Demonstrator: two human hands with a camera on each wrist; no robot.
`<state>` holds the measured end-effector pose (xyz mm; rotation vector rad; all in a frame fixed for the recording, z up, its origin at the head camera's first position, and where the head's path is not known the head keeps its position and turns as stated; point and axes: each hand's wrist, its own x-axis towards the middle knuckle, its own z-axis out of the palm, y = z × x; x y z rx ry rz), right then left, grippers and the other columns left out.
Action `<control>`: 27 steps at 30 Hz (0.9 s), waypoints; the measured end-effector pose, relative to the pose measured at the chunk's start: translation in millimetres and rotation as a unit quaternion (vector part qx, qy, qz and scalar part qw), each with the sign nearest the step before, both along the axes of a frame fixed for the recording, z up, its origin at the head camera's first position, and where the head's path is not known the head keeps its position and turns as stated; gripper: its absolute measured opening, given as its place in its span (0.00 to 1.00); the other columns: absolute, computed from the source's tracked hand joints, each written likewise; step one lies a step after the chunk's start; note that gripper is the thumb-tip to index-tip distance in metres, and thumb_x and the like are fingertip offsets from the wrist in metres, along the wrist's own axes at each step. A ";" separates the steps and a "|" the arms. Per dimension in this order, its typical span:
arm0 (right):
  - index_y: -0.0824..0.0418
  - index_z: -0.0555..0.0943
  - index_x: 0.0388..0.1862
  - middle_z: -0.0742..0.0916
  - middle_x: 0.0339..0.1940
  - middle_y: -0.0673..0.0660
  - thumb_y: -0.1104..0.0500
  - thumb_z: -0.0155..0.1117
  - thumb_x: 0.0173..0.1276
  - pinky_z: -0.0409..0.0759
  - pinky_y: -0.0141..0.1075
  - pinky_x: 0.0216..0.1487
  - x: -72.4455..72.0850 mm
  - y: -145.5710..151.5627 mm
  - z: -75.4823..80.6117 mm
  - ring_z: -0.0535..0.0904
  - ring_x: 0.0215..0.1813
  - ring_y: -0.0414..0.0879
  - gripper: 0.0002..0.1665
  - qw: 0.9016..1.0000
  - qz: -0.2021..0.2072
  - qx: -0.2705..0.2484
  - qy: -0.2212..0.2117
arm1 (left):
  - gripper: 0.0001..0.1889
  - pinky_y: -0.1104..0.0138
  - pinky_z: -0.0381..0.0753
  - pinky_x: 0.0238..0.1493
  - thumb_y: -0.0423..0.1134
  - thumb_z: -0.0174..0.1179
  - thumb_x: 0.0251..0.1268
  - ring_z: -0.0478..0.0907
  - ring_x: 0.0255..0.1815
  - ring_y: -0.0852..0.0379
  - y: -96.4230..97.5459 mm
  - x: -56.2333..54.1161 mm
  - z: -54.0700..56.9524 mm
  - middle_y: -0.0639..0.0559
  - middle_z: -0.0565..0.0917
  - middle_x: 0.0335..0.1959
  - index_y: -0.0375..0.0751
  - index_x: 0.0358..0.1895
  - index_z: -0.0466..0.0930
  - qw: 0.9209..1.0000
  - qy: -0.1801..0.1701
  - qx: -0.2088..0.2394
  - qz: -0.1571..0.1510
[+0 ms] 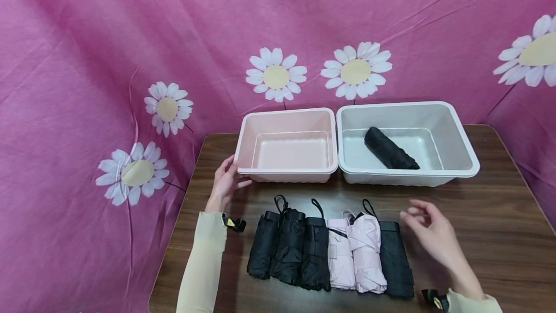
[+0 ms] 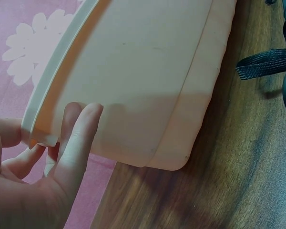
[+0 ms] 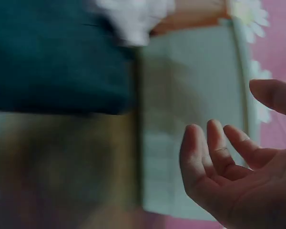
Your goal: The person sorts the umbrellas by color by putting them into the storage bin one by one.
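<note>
My left hand [image 1: 225,183] holds the near left corner of a pale pink plastic bin [image 1: 286,177], which has nothing inside. In the left wrist view the thumb lies at the bin's rim [image 2: 51,81], with fingers [image 2: 81,131] against the outer wall. My right hand [image 1: 432,230] hovers with relaxed fingers and nothing in it, just right of a dark folded umbrella [image 1: 396,260]. That umbrella ends a row beside two pale pink folded umbrellas [image 1: 368,255] and several black ones [image 1: 288,245]. One black folded umbrella [image 1: 391,149] lies slanted in a white bin [image 1: 408,174].
Both bins stand side by side at the back of the wooden table [image 1: 499,216], against a pink cloth [image 1: 208,28] printed with daisies. Wrist loops [image 1: 319,206] stick up from the far ends of several umbrellas. The table's left edge runs beside my left forearm [image 1: 204,260].
</note>
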<state>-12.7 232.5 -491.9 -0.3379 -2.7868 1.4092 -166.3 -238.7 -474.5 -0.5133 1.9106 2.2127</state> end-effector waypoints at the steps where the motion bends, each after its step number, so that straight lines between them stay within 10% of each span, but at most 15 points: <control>1: 0.69 0.71 0.62 0.84 0.43 0.52 0.49 0.62 0.69 0.70 0.21 0.31 4.6 -1.5 -5.8 0.69 0.34 0.19 0.31 1.000 0.006 0.010 -0.015 | 0.23 0.56 0.88 0.37 0.38 0.44 0.78 0.83 0.38 0.56 0.3 -0.1 0.1 0.33 0.67 0.67 0.45 0.72 0.59 1.000 -0.001 0.000 0.001; 13: 0.77 0.59 0.67 0.82 0.49 0.67 0.43 0.66 0.64 0.75 0.29 0.32 42.1 -8.4 -45.4 0.76 0.37 0.39 0.49 0.978 0.085 0.014 -0.188 | 0.23 0.55 0.87 0.38 0.40 0.45 0.77 0.83 0.38 0.55 -0.3 -0.7 -1.9 0.34 0.69 0.66 0.46 0.72 0.60 1.000 -0.003 0.000 0.002; 27: 0.83 0.61 0.61 0.79 0.47 0.78 0.38 0.72 0.53 0.77 0.56 0.46 44.8 -21.5 -51.2 0.77 0.48 0.66 0.58 0.967 0.087 0.080 -0.226 | 0.23 0.55 0.88 0.37 0.40 0.44 0.77 0.83 0.36 0.56 1.7 -0.6 0.4 0.32 0.69 0.66 0.46 0.72 0.60 1.000 -0.008 -0.005 0.004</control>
